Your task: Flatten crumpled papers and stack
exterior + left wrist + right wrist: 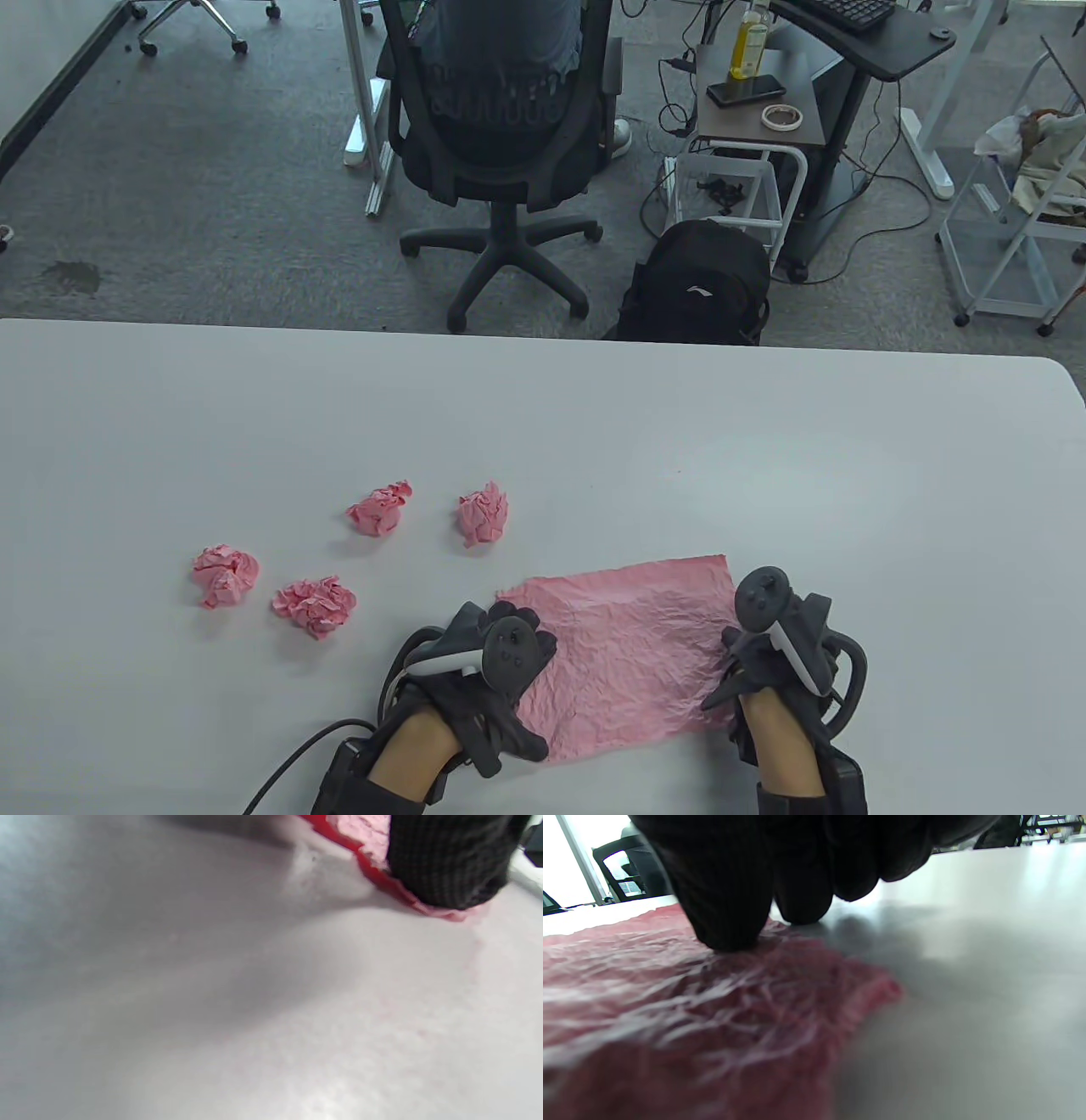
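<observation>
A wrinkled pink sheet (628, 645) lies spread out on the white table (594, 424), near its front edge. My left hand (496, 671) rests on the sheet's left edge, and the left wrist view shows one fingertip (445, 857) on the paper's border (365, 832). My right hand (764, 654) presses the sheet's right edge; its fingertips (725, 899) push down on the creased paper (712, 1005). Neither hand curls round anything. Several crumpled pink balls lie to the left: two in front (225, 576) (314, 604), two further back (379, 508) (482, 513).
The table's far edge (543, 327) runs across the middle of the table view. Beyond it stand a black office chair (501, 127) and a black backpack (700, 284) on the floor. A glove cable (297, 755) trails at the front left.
</observation>
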The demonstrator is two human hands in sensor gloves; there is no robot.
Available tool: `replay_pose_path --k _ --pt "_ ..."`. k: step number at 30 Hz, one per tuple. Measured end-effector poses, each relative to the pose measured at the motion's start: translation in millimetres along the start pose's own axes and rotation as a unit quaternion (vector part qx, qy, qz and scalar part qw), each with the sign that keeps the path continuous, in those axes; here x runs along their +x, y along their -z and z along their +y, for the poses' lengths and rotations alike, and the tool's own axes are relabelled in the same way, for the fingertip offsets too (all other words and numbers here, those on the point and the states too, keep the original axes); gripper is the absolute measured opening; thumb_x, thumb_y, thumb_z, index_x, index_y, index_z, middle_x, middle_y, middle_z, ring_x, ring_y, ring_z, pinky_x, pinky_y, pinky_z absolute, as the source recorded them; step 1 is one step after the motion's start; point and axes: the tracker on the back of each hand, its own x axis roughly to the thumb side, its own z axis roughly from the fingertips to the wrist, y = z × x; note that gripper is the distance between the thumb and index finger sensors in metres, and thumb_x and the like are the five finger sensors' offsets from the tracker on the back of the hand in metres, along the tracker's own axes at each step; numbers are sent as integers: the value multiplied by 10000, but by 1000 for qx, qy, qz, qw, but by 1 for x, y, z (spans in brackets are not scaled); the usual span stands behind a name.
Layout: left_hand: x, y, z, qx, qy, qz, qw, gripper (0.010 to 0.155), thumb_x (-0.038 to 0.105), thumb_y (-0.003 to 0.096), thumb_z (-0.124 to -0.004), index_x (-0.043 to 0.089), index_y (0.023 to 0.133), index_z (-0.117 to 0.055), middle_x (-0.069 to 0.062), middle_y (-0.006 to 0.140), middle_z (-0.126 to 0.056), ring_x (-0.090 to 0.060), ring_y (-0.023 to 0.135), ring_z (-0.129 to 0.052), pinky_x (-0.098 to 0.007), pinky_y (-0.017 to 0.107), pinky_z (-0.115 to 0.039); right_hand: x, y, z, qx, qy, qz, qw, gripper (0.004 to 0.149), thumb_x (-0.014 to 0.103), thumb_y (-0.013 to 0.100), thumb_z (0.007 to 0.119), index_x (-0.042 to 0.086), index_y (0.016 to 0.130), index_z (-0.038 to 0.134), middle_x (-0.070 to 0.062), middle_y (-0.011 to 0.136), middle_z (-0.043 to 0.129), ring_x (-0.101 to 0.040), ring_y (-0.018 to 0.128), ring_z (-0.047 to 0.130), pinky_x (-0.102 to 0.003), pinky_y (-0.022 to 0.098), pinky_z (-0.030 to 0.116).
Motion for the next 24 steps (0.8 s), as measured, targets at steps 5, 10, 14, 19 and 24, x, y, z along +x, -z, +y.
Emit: replay_pose_path --k 5,10,14,19,24 --pt "0 -1 0 1 0 1 1000 1120 734 388 -822 254 1140 -145 -87 1132 23 -379 1092 57 -686 737 -89 12 -5 -1 -18 7 -51 998 376 286 435 896 151 784 855 -189 1020 654 -485 897 596 -620 627 507" --pt "0 -1 -1 1 -2 2 1000 1118 732 389 -821 256 1140 -144 -85 1132 22 -378 1092 57 -684 738 -89 -8 -8 -11 -30 230 -78 970 441 248 428 857 120 825 714 -160 855 865 -436 749 872 -587 521 722" --pt "1 -1 -1 2 -2 4 1000 1114 730 391 -822 256 1141 -147 -86 1132 20 -379 1093 54 -684 738 -93 -26 -4 -4 103 471 -82 872 617 196 440 825 67 933 477 -98 749 827 -358 642 892 -561 490 726" --pt "1 -1 -1 2 -1 6 1000 1110 724 391 -823 255 1141 -153 -88 1133 14 -383 1093 47 -685 739 -101 -34 -4 2 162 477 -67 861 798 274 435 878 -20 1003 400 -41 650 798 -305 552 882 -563 457 731" --pt "1 -1 -1 3 -2 3 1000 1105 716 393 -827 256 1140 -155 -87 1135 9 -382 1096 44 -685 742 -101 -33 -1 6 165 489 -83 852 424 334 486 788 153 868 821 -116 723 892 -419 637 905 -559 441 756"
